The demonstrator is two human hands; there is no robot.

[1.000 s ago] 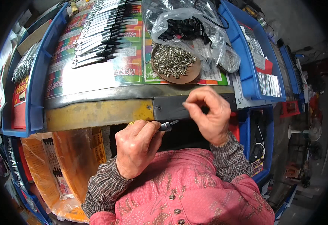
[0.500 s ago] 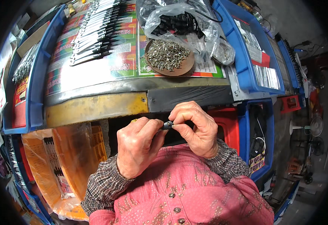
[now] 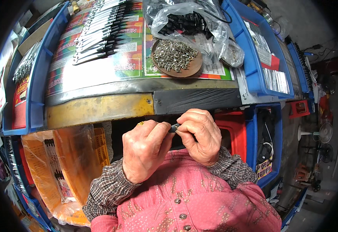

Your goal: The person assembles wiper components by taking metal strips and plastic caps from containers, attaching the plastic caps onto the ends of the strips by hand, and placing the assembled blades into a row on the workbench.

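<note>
My left hand (image 3: pixel 142 149) is closed, thumb and fingers pinching a small black part (image 3: pixel 172 128) with a rounded end and a little hole in its face. From the other side, my right hand (image 3: pixel 200 135) is closed too, its thumb and forefinger pressed to the part's right end. A tiny light speck shows at those fingertips, too small to name. Both hands are held in front of my body, just below the table's front edge. Beyond them on the table, a round brown dish (image 3: pixel 196 66) carries a heap of small shiny metal pins (image 3: pixel 174 54).
A clear plastic bag (image 3: pixel 231 52) of black pieces lies behind the dish. Slim silver-and-black pieces (image 3: pixel 99 33) lie in a row at the left. Blue trays (image 3: pixel 250 69) flank the table. An orange crate (image 3: pixel 82 154) and a red stool (image 3: pixel 236 133) stand below its edge.
My right hand has dipped slightly toward my body, its fingers bent closer over the black part. The part has turned a little. My left hand keeps its pinch.
</note>
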